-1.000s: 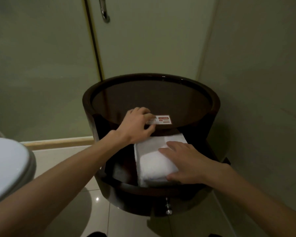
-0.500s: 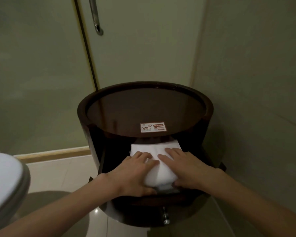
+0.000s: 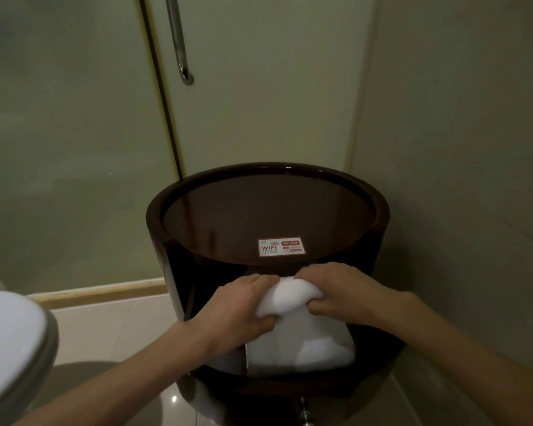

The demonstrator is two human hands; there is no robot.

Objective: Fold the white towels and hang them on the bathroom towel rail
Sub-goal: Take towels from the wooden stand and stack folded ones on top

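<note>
A folded white towel (image 3: 302, 342) sits in the open lower shelf of a round dark wooden side table (image 3: 154, 216). My left hand (image 3: 237, 305) grips the towel's upper left edge, fingers curled into the cloth. On the upper right edge my right hand (image 3: 336, 290) grips the same towel. Between the two hands the top of the towel bunches up and lifts, while its lower part hangs down into the shelf. No towel rail shows in this view.
A WIFI sticker (image 3: 280, 246) lies on the table's glass top. A frosted glass door with a metal handle (image 3: 179, 41) stands behind. The white toilet lid (image 3: 10, 342) is at the left, a plain wall at the right, and glossy floor tiles (image 3: 111, 330) below.
My left hand came down from the sticker onto the towel. Both hands went from lying flat on it to gripping its top edge and lifting it. The view tilted upward.
</note>
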